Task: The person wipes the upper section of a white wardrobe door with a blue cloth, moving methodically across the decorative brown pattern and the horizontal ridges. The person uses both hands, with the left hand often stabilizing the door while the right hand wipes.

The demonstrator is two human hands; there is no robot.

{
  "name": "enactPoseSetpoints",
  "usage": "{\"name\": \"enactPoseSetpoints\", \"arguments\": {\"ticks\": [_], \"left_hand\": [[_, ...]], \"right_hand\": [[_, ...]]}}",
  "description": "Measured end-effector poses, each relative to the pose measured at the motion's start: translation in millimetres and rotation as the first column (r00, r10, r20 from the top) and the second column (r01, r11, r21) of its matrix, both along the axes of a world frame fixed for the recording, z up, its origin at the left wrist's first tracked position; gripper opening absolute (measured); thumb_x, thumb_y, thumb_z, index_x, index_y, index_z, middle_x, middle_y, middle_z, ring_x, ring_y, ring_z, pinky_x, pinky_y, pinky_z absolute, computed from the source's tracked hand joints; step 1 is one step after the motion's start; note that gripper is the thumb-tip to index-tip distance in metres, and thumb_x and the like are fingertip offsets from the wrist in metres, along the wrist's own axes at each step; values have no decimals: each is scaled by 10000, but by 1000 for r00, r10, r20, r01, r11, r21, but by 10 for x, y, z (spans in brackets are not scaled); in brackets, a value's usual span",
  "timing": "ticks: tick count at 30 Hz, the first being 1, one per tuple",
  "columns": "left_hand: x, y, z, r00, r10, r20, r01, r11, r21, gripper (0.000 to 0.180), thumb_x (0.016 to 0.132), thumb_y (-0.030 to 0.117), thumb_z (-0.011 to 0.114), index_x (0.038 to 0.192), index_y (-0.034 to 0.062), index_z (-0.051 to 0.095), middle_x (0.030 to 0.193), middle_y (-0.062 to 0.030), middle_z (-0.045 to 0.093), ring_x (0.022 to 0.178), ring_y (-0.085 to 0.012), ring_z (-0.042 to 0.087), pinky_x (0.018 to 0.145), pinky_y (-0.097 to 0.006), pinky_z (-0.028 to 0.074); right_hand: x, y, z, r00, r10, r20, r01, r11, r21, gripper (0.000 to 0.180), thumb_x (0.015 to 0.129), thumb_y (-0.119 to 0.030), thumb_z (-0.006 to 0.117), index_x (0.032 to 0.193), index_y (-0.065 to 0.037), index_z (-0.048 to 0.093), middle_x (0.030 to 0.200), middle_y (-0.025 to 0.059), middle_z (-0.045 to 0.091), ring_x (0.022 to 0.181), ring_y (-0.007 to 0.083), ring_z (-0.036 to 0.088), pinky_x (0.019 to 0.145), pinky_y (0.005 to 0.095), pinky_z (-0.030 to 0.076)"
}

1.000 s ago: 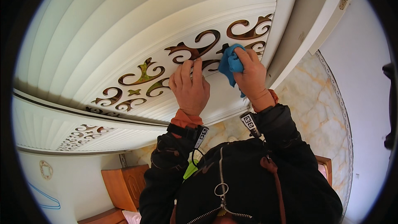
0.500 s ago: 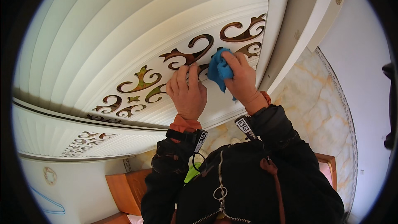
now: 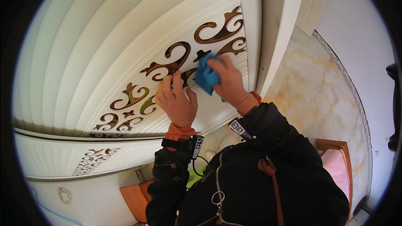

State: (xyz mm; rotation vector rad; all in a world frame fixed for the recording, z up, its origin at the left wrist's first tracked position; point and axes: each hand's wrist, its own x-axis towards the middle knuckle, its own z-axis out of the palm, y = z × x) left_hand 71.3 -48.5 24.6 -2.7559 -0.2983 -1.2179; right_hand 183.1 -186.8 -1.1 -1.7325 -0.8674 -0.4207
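In front of me stands a white slatted door panel [image 3: 138, 37] with a band of scroll-shaped cutouts [image 3: 220, 31] showing dark brown and green. My right hand [image 3: 229, 81] grips a crumpled blue cloth [image 3: 206, 75] and presses it to the cutouts near the panel's right edge. The cloth hides part of a scroll there. To its left, my left hand [image 3: 178, 104] rests its fingertips on the panel beside a scroll, fingers stretched out and holding nothing. Slight blur smears the right fingers.
A white door frame [image 3: 276, 29] rises to the right of the panel, beside a marbled floor [image 3: 312, 83]. Another white panel [image 3: 50, 152] with cutouts is at lower left. Wooden furniture [image 3: 135, 201] and a wooden piece with a pink top [image 3: 335, 165] stand behind me.
The whole view has shifted, so the panel and both hands sit further left in it. The cloth has slid a little over the cutouts, and a small dark cutout above it shows more.
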Motion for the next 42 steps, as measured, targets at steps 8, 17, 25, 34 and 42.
{"name": "enactPoseSetpoints", "arguments": {"ticks": [8,17,25,34,42], "left_hand": [[13,-17,-5,1000,9,12,-9,999,49,661,736,88,676,1371,72,495,1330,-136,458,1226,-349,424,999,-482,318],[50,-9,-47,998,-11,68,9,999,33,642,732,80,675,1355,81,521,1319,-121,476,1205,-332,446,993,-465,327],[5,-17,19,1000,8,23,-9,999,42,632,740,82,671,1355,107,529,1307,-105,487,1195,-315,457,958,-465,336],[8,-30,27,1000,13,25,-14,999,42,619,738,92,665,1345,105,543,1310,-99,489,1195,-309,456,962,-455,331],[20,-11,-14,999,14,43,-16,999,41,637,725,90,669,1349,107,540,1312,-91,486,1203,-303,453,977,-456,325]], "right_hand": [[178,-291,-225,980,-191,-60,200,959,200,482,691,41,667,1154,-69,590,1072,175,581,914,403,605,726,415,524],[-38,150,-230,986,-163,-26,165,977,137,532,595,56,713,1099,-94,630,1153,160,561,882,385,645,689,394,552],[169,-161,-445,968,-243,-61,244,970,9,401,692,-25,724,1076,-115,652,1068,82,617,843,325,660,671,381,549],[393,-162,-170,962,-222,159,214,975,65,480,631,1,740,1083,-125,640,1086,114,586,776,348,644,652,391,551],[320,-297,-486,965,-242,-97,253,959,127,416,676,25,673,1078,-74,644,1038,160,613,859,392,630,724,399,534]]}}
